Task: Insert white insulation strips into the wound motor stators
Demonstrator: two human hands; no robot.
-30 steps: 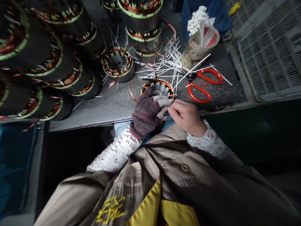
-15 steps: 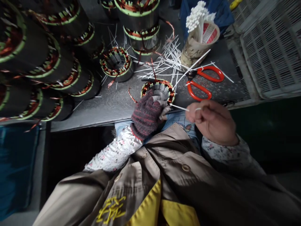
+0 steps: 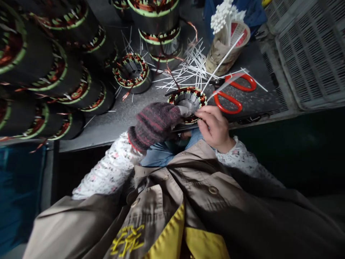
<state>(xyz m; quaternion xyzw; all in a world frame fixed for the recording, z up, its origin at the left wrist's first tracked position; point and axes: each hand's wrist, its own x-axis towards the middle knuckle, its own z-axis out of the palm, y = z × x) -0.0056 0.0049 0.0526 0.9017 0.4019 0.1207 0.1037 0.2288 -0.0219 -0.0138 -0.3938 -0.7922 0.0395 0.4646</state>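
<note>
A small motor stator (image 3: 187,101) with copper windings and green-edged insulation lies tilted at the bench's front edge. My left hand (image 3: 155,124), in a dark red-striped knit glove with white-taped fingertips, grips its near rim. My right hand (image 3: 212,124) is bare and pinches a thin white cable tie (image 3: 198,113) against the windings. Part of the stator's near side is hidden behind my fingers. Red-handled scissors (image 3: 231,94) lie just beyond my right hand, among scattered white cable ties (image 3: 188,75).
Several wound stators (image 3: 54,68) stand stacked at the left, and another stator (image 3: 132,73) sits on the grey bench (image 3: 107,126). A paper cup (image 3: 223,50) holds white ties. A white slatted crate (image 3: 309,54) stands at the right, and a blue bin (image 3: 18,194) sits low at the left.
My right hand has come back from the right to the stator with the tie. My left hand has shifted left and turned the stator, which now sits higher and further right.
</note>
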